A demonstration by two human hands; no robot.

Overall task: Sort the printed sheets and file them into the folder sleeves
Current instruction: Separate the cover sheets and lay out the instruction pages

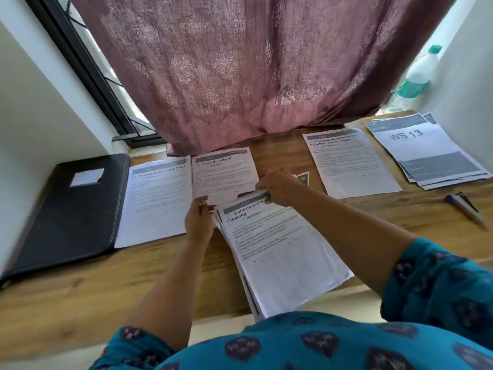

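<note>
Left hand [198,220] pinching, right hand [280,186] pinching, arms extended.

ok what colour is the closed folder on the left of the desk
Black, with a pale rectangular label on its cover: the flat closed folder at the wooden desk's left end, clearest in the head view.

Bare wood shows along the desk [93,287] front left, between the black folder [72,209] and the hand-held stack of sheets [280,252]. A second open strip lies right of that stack, bounded by the pen [466,209]. Behind, laid-out sheets crowd the surface; the curtain [240,76] hangs onto the back edge, and a plastic bottle [418,76] stands in the far right corner.
</note>
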